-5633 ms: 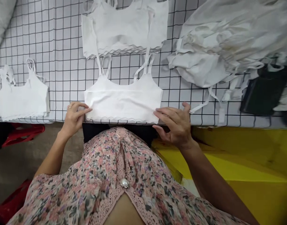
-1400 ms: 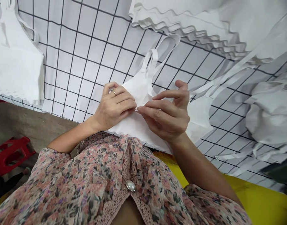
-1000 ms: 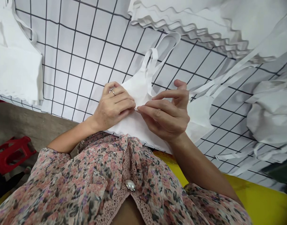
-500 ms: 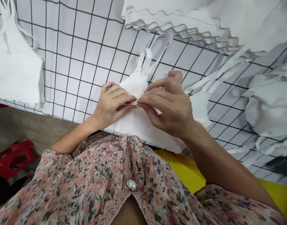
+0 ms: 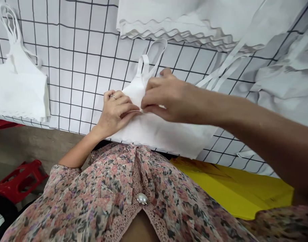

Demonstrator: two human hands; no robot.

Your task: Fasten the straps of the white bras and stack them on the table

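Note:
A white strappy bra top (image 5: 154,132) lies on the grid-patterned cloth in front of me, its thin straps looped away from me. My left hand (image 5: 116,109), with a ring on one finger, pinches the neckline edge of this top between thumb and fingers. Right beside it, my right hand (image 5: 166,97) pinches the same edge, its fingertips close to the left ones. Whether something small, such as a thread, sits between the right fingertips is too fine to make out. The right hand and forearm hide part of the top's right side.
Another white top (image 5: 20,87) lies at the left. Stacked white pieces with wavy edges (image 5: 184,27) are at the back, and crumpled white garments (image 5: 287,84) at the right. The gridded cloth (image 5: 75,67) covers the table. Below stand a red stool (image 5: 23,179) and something yellow (image 5: 226,188).
My right forearm has swung up and outward, its elbow raised, and the right hand has turned over the edge. The left hand keeps its pinch. The view has shifted slightly.

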